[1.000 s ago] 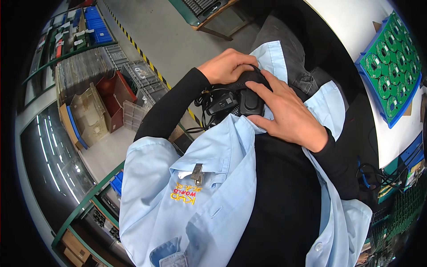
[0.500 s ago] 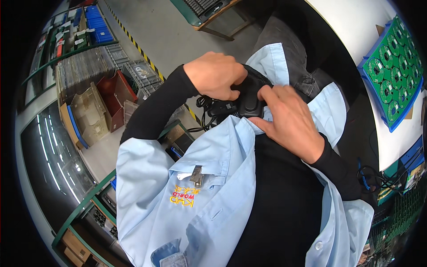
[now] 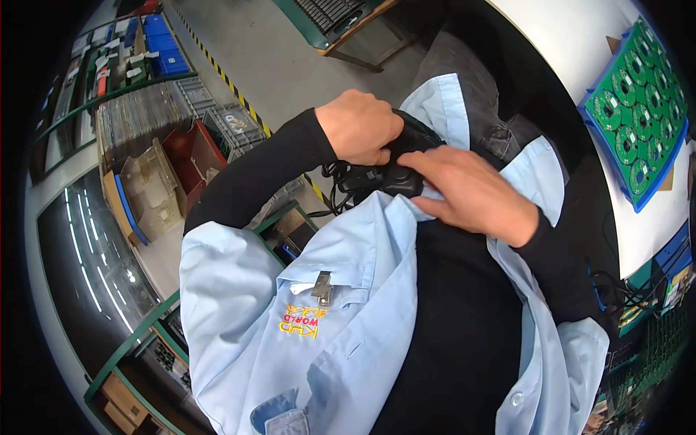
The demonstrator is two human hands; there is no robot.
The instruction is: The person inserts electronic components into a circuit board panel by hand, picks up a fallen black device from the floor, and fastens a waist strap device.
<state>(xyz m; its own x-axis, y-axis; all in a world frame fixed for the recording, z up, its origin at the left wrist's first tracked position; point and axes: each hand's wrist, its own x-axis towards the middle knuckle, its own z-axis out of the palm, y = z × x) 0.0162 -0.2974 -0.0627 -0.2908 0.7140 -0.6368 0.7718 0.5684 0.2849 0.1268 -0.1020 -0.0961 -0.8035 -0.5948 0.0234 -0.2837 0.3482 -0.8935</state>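
At my waist, partly under the open light-blue jacket (image 3: pixel 341 312), sits a black pouch-like case (image 3: pixel 419 132) with a smooth moulded black part (image 3: pixel 400 181) on its near side. My left hand (image 3: pixel 361 127) is closed, its curled fingers and thumb gripping the case's left edge. From the right, my right hand (image 3: pixel 475 190) reaches across it, index finger bent over the top and thumb lower down, pinching the black part. What lies under the fingers is hidden. Coiled black cable (image 3: pixel 338 183) hangs just left of the case.
On the white table (image 3: pixel 540 36) at right stands a panel of green circuit boards (image 3: pixel 638 109) in a blue frame. Crates and a red bin (image 3: pixel 194 159) fill the shelving at left. A wood-edged cart (image 3: pixel 341 29) stands ahead, beside yellow-black floor tape (image 3: pixel 228 83).
My right hand has shifted slightly left and its fingers now reach further over the black case. My left hand has moved slightly down, still gripping the edge.
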